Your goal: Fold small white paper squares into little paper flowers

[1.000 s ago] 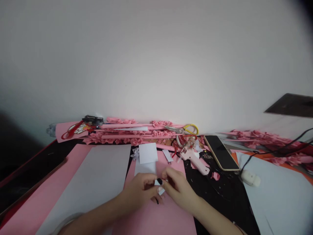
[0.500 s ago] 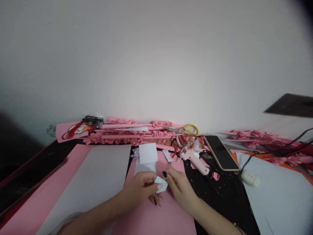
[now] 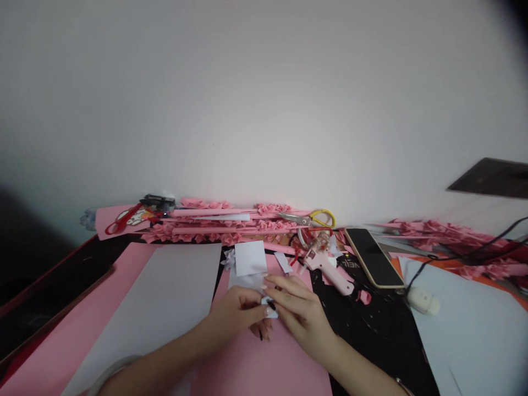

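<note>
A small folded piece of white paper (image 3: 270,313) is pinched between the thumb and fingers of my left hand (image 3: 237,313). My right hand (image 3: 303,316) has its dark-nailed thumb on the same paper, its other fingers stretched over the top edge and covering much of it. Just beyond my hands lies a stack of white paper squares (image 3: 251,258), with a crumpled-looking white paper flower (image 3: 229,258) at its left side. Pink paper (image 3: 264,368) lies under both hands.
Right of my hands are a pink glue gun (image 3: 330,269), a phone (image 3: 373,258) and a white case (image 3: 423,301). Yellow-handled scissors (image 3: 322,218) lie on pink paper flower stems (image 3: 214,225) along the wall. Large white sheets (image 3: 165,297) flank the work area.
My right hand has moved slightly left and closed over the folded paper, its fingers now stretched across the top. The left hand keeps its hold nearly in place.
</note>
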{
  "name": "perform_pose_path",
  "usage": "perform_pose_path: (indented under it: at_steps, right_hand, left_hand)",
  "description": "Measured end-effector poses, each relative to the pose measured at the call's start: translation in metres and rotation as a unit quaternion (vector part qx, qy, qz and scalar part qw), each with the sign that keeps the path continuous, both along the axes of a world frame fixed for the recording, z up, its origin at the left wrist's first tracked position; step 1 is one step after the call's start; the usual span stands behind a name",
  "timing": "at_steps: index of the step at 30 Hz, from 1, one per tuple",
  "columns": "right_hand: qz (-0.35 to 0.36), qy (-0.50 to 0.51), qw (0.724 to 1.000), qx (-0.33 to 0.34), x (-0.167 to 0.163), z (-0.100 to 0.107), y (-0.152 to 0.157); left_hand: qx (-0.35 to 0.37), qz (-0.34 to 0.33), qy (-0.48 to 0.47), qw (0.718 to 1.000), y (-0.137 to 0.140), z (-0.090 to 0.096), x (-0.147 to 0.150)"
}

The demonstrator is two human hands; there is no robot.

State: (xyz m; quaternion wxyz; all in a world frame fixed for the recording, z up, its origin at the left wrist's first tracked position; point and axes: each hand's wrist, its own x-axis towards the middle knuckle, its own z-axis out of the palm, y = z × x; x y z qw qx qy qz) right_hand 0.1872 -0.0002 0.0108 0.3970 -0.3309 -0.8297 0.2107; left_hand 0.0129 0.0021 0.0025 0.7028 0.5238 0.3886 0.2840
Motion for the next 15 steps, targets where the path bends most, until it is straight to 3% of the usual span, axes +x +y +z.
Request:
perform_pose_path:
  at_steps: [15]
  right_hand:
    - [-0.007,-0.008,1.0,0.023,0.0028,0.0001,-0.0002]
  left_hand:
    - [-0.032,-0.002,-0.001,0.999,0.0019,0.0006,-0.0022]
